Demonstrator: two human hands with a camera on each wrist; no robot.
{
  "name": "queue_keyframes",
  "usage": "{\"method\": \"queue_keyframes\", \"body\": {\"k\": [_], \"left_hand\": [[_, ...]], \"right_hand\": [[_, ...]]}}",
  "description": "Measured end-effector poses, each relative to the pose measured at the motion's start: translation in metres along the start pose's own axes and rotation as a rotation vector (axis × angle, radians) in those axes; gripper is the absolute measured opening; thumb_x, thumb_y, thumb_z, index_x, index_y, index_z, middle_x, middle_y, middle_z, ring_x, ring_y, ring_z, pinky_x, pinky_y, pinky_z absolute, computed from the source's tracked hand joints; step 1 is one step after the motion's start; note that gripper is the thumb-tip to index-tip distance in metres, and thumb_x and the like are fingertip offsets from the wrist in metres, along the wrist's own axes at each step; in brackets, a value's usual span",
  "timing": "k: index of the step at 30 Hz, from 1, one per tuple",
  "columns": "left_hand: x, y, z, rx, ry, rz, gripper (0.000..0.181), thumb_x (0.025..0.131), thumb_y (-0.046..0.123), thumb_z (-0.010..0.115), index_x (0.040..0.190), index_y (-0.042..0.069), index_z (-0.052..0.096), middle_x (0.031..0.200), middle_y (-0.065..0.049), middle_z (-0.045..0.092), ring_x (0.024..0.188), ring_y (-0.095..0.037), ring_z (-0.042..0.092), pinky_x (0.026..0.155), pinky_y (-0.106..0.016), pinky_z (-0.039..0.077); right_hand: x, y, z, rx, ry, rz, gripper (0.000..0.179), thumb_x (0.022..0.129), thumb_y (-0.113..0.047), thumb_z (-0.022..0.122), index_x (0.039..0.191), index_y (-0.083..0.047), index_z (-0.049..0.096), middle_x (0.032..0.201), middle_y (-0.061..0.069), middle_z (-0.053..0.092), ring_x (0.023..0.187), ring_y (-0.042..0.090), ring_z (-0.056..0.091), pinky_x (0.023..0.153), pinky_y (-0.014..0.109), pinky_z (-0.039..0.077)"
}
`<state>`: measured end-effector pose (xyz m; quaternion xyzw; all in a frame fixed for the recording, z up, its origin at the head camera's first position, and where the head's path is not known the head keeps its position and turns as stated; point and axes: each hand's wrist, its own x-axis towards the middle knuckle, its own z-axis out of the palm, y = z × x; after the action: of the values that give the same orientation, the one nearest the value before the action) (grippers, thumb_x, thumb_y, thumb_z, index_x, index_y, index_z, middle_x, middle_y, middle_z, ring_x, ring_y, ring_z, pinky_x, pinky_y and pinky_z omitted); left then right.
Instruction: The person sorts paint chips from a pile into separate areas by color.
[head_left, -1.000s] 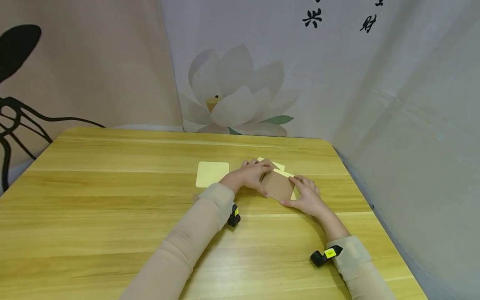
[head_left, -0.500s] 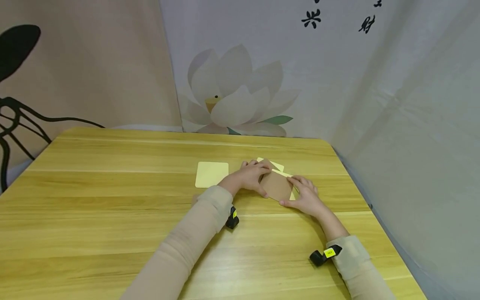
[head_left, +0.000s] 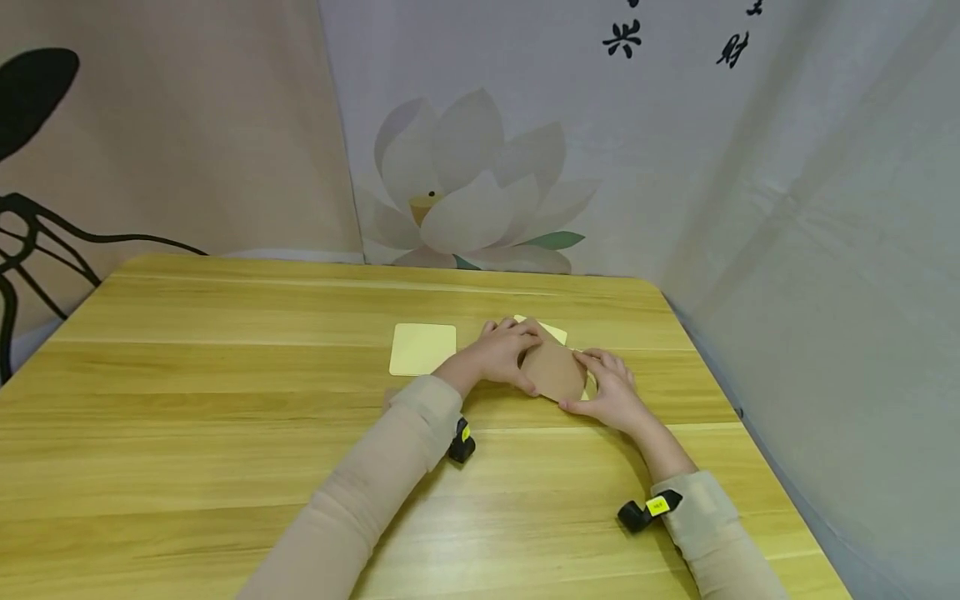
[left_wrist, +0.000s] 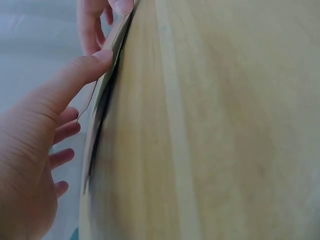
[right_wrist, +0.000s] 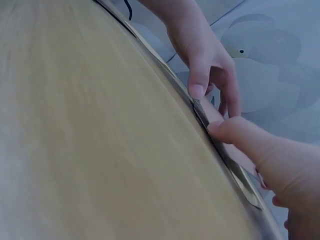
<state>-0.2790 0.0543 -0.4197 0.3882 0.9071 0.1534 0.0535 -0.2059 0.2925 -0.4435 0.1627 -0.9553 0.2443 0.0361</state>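
Observation:
A flat brown card (head_left: 553, 372) lies between both hands in the head view, over a pale yellow card (head_left: 591, 387) whose edge shows at the right. My left hand (head_left: 501, 354) grips the brown card's left side with thumb and fingers spread across it. Across from it, my right hand (head_left: 611, 392) holds the right side, thumb at the near edge and index finger at the far one. Seen edge-on in the left wrist view, the layered cards (left_wrist: 106, 82) stand slightly apart at their edges. Another yellow card (head_left: 555, 332) sits partly hidden behind the left fingers.
A separate yellow square card (head_left: 422, 350) lies flat on the wooden table (head_left: 225, 433), left of the hands. Behind the table hangs a curtain (head_left: 480, 167) with a lotus print. A dark metal frame (head_left: 30, 242) stands at the far left.
The brown card has shifted slightly over the yellow one, covering the yellow strip that showed along its far edge. Both hands keep nearly the same place.

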Motion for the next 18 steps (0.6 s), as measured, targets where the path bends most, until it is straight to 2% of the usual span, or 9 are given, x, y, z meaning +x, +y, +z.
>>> {"method": "queue_keyframes", "body": {"k": [11, 18], "left_hand": [[-0.011, 0.006, -0.011, -0.012, 0.060, 0.007, 0.092, 0.070, 0.061, 0.075, 0.144, 0.015, 0.045, 0.147, 0.000, 0.037, 0.131, -0.023, 0.029, 0.100, -0.048, 0.021], [-0.022, 0.004, -0.012, -0.009, 0.110, 0.011, 0.093, 0.069, 0.063, 0.074, 0.145, 0.016, 0.045, 0.148, 0.000, 0.037, 0.133, -0.022, 0.028, 0.101, -0.050, 0.021]], "right_hand": [[-0.002, -0.013, -0.011, 0.007, 0.043, -0.036, 0.088, 0.072, -0.040, 0.082, 0.143, -0.006, 0.044, 0.139, 0.017, 0.036, 0.130, 0.038, 0.024, 0.102, 0.059, 0.012], [-0.004, -0.025, -0.016, 0.010, 0.054, -0.060, 0.086, 0.072, -0.039, 0.082, 0.143, -0.007, 0.045, 0.139, 0.014, 0.036, 0.131, 0.037, 0.022, 0.101, 0.059, 0.013]]}}
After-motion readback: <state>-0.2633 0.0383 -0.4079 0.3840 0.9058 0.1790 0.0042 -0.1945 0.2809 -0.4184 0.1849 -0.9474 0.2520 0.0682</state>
